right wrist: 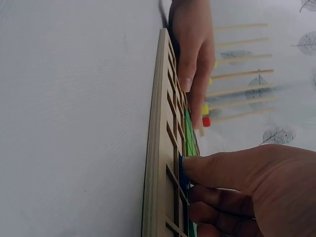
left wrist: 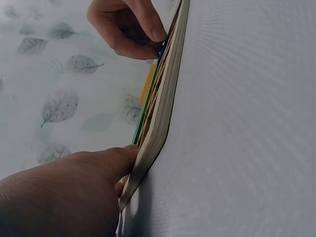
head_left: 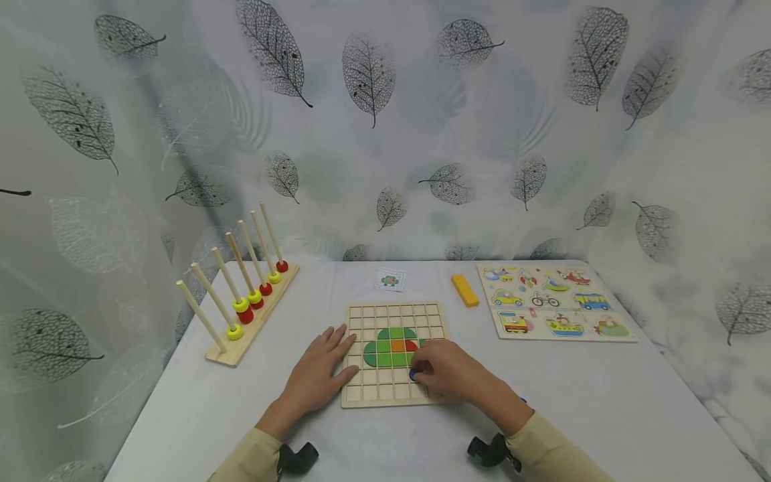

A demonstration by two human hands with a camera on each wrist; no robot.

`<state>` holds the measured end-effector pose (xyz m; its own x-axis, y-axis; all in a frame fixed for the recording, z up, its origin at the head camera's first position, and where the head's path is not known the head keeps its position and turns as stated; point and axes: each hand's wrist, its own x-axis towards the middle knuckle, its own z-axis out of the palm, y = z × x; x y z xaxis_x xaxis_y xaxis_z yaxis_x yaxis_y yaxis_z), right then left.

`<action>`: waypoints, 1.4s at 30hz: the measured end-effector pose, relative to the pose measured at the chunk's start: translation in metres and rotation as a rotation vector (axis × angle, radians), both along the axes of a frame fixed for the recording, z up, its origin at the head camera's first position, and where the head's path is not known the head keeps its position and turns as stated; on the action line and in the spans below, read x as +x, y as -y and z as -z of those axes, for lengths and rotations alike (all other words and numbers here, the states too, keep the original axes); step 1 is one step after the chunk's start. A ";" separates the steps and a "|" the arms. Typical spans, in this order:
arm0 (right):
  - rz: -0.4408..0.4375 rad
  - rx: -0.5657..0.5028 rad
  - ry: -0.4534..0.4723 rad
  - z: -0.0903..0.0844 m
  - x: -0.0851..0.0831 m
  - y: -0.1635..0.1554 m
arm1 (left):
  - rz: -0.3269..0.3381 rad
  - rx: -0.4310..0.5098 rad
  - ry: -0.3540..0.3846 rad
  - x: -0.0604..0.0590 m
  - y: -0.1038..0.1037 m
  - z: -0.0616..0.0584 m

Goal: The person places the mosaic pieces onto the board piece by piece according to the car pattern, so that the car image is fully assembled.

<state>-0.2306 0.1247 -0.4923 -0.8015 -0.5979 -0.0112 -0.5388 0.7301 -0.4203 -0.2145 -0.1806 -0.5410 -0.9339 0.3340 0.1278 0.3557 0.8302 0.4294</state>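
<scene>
A wooden grid board (head_left: 359, 395) lies on the white table, with green tiles (head_left: 383, 346), an orange tile (head_left: 398, 345) and a red tile (head_left: 411, 345) set in its squares. My right hand (head_left: 448, 369) pinches a small blue tile (head_left: 412, 374) between thumb and fingers at the board, below the green tiles on the right. In the right wrist view the blue tile (right wrist: 184, 170) is low against the grid under the thumb. My left hand (head_left: 317, 370) rests on the board's left edge with its fingers spread. The right hand hides part of the board.
A rod stacker (head_left: 249, 338) with red and yellow rings stands at the left. Behind the board lies a small pattern card (head_left: 390, 280). A yellow block (head_left: 464, 290) and a vehicle puzzle board (head_left: 557, 301) lie to the right. A small purple piece (head_left: 523, 400) shows beside the right wrist.
</scene>
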 end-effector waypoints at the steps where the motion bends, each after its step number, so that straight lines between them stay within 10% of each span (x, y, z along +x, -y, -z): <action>1: 0.001 0.001 -0.001 0.000 0.000 0.000 | 0.000 -0.001 0.000 0.000 0.000 0.000; 30: 0.141 -0.023 -0.063 -0.041 0.017 -0.099 | 0.009 0.014 -0.009 -0.001 0.002 0.001; 42: 0.269 0.003 0.060 -0.036 0.035 -0.140 | 0.004 0.012 -0.003 -0.001 0.003 0.003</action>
<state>-0.1953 0.2648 -0.4564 -0.9293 -0.3636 -0.0648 -0.2996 0.8450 -0.4430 -0.2154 -0.1838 -0.5438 -0.9321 0.3364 0.1346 0.3605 0.8236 0.4379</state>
